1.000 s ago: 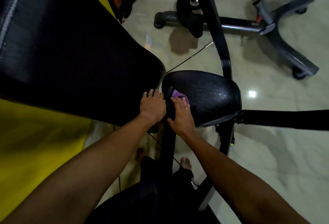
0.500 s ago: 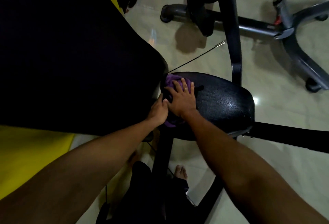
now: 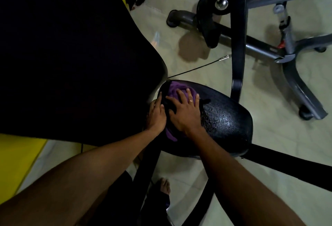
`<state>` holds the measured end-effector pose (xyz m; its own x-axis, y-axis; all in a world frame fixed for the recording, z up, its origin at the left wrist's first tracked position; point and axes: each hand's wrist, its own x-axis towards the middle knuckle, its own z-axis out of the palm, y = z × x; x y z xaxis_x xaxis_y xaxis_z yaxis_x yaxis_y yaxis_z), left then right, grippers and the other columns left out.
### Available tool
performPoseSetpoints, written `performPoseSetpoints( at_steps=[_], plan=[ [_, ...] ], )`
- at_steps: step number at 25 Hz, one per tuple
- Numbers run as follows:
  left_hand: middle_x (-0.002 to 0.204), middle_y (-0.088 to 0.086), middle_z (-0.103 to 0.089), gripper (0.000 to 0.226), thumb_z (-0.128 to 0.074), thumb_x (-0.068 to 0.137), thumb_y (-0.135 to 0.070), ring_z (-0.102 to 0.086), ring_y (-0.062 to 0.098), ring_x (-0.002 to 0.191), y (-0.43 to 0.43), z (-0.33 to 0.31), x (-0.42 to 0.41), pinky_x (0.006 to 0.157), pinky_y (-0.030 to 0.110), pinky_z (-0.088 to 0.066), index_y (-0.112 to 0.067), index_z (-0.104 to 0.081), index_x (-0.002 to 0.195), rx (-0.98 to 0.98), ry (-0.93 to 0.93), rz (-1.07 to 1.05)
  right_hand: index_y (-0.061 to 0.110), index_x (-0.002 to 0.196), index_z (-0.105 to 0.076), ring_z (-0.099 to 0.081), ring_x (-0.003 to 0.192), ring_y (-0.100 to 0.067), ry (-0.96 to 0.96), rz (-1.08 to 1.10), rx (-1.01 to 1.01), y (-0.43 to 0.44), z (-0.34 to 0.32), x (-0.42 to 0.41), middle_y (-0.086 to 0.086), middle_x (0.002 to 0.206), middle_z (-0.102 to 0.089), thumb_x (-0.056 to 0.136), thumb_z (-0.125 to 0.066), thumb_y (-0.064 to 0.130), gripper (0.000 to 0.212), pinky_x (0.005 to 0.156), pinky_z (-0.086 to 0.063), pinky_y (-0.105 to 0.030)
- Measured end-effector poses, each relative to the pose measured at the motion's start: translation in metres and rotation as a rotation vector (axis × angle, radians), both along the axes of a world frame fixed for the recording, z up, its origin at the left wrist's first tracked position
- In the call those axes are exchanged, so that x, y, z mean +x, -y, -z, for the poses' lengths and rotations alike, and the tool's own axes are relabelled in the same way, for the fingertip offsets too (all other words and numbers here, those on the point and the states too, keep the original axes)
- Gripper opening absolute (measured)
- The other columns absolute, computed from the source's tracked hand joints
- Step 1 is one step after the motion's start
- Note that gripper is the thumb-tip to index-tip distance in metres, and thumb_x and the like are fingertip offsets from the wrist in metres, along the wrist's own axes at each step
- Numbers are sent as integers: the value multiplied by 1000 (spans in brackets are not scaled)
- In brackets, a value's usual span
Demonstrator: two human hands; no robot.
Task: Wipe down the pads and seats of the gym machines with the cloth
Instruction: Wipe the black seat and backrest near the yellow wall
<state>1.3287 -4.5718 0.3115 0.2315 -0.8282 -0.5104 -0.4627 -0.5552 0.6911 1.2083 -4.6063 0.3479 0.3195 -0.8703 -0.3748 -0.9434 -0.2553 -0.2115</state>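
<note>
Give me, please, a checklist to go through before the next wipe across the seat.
1. Cloth lies on the seat, under the right hand: ok.
2. Right hand's fingers lie flat on the cloth: ok.
3. Left hand rests at the seat's left edge, out of the path to the right: ok.
4. Right part of the seat is bare, nothing in the way: ok.
5. Shiny specks there are water, not dirt: cannot tell.
6. Cloth is clean enough: cannot tell, too dark.
</note>
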Motion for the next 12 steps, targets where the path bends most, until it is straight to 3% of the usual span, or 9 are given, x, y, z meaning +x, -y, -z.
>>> performPoseSetpoints(
  at_steps=[4, 8, 12],
  plan=[
    [163, -1, -24, 51, -28, 109, -38, -38, 33, 140, 14, 2, -3, 112, 44, -32, -45, -14, 157, 32, 22, -2, 45, 149, -40, -21, 153, -30, -56, 8, 18, 73, -1, -11, -2, 164, -29, 94, -51, 50, 56, 125, -5, -55],
    [161, -1, -25, 52, -21, 108, -43, -51, 37, 127, 15, -8, -16, 100, 50, -41, -48, -3, 157, 71, 213, 22, 45, 148, -39, -35, 146, -29, -93, 201, -31, 60, -15, -72, -4, 160, -35, 89, -48, 63, 62, 123, -16, -51],
    [158, 0, -31, 54, -26, 107, -41, -56, 36, 118, 16, -6, -22, 92, 49, -46, -47, -4, 157, 43, 324, 9, 47, 146, -40, -39, 141, -34, -98, 55, 3, 77, -4, -28, -6, 158, -35, 85, -50, 65, 65, 120, -18, -54]
  ],
)
